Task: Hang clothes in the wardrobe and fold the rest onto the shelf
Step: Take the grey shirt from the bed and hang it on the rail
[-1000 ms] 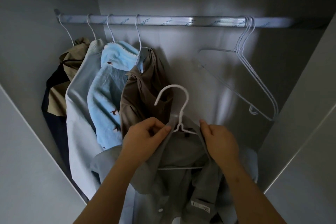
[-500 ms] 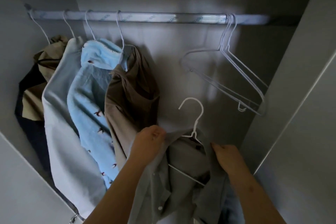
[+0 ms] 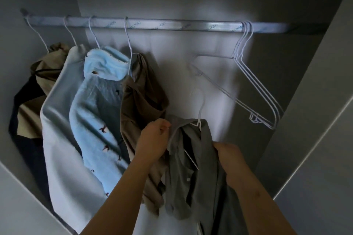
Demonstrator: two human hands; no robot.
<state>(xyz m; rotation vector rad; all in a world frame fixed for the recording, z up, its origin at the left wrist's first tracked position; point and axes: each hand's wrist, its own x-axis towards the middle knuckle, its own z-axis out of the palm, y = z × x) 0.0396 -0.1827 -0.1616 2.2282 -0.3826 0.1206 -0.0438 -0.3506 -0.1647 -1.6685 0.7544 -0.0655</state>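
A grey button shirt (image 3: 206, 173) sits on a white wire hanger (image 3: 199, 112) whose hook points up, below the metal rail (image 3: 172, 25). My left hand (image 3: 152, 139) grips the shirt's left shoulder near the collar. My right hand (image 3: 230, 155) grips the shirt's right shoulder, lower down. The hanger tilts to the right and its hook is blurred, well under the rail and not on it.
Several garments hang on the rail's left part: a tan and navy one (image 3: 32, 89), a pale grey one (image 3: 57, 120), a light blue patterned one (image 3: 99, 112), a brown one (image 3: 141, 97). Empty white hangers (image 3: 254, 89) hang at the right. Wardrobe side walls close in.
Both hands carried the grey shirt on its hanger to the right and further into the wardrobe. The hanger tilted, and my right hand dropped lower on the shoulder.
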